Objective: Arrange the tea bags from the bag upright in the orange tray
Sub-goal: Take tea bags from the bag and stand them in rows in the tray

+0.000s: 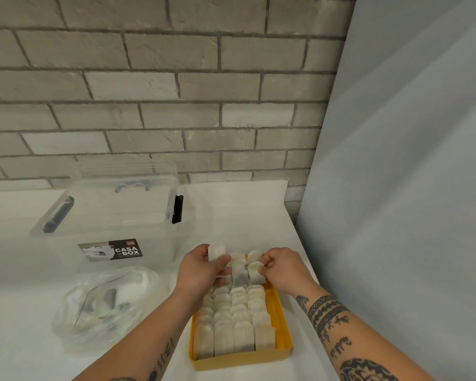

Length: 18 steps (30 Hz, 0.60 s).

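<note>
An orange tray [282, 332] lies on the white table, packed with several rows of pale tea bags [238, 323] standing upright. My left hand [199, 270] hovers over the tray's far left end and grips a tea bag [216, 250] between thumb and fingers. Over the far right end, my right hand [279, 268] pinches the top of another tea bag [254, 268] in the right column. A clear plastic bag [105, 306] with a few tea bags left inside lies to the tray's left.
A clear lidded storage box [116, 213] labelled CASA BOX stands behind the plastic bag, against a grey brick wall. A pale panel [396, 215] rises along the table's right edge, close to the tray.
</note>
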Tool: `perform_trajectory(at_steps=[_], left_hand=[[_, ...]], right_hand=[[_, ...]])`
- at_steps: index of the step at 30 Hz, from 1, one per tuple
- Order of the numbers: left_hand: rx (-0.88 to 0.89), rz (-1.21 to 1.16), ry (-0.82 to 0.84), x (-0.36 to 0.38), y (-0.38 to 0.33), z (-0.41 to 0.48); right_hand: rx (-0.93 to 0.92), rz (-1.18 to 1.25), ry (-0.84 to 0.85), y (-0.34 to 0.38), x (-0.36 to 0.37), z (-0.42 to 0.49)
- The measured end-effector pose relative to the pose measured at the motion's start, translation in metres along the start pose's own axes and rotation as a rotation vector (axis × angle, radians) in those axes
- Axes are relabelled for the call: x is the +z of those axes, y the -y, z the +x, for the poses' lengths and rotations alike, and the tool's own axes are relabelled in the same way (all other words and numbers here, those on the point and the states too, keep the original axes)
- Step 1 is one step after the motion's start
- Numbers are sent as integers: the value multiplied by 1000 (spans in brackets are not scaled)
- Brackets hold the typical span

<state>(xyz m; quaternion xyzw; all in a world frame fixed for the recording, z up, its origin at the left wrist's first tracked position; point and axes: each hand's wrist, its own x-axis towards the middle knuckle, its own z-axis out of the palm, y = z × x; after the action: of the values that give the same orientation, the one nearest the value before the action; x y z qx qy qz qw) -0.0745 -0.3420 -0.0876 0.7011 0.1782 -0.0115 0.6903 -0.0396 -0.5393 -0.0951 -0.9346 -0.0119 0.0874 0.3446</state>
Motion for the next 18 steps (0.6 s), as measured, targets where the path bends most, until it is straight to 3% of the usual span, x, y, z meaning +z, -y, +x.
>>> perform_trajectory(at_steps=[10, 18], left_hand=[[-2, -2, -10, 1, -4, 2], [-58, -106, -14, -5, -7, -2]], right_hand=[[-69, -318, -86, 3, 12, -3], [-120, -293, -160, 6, 8, -6]])
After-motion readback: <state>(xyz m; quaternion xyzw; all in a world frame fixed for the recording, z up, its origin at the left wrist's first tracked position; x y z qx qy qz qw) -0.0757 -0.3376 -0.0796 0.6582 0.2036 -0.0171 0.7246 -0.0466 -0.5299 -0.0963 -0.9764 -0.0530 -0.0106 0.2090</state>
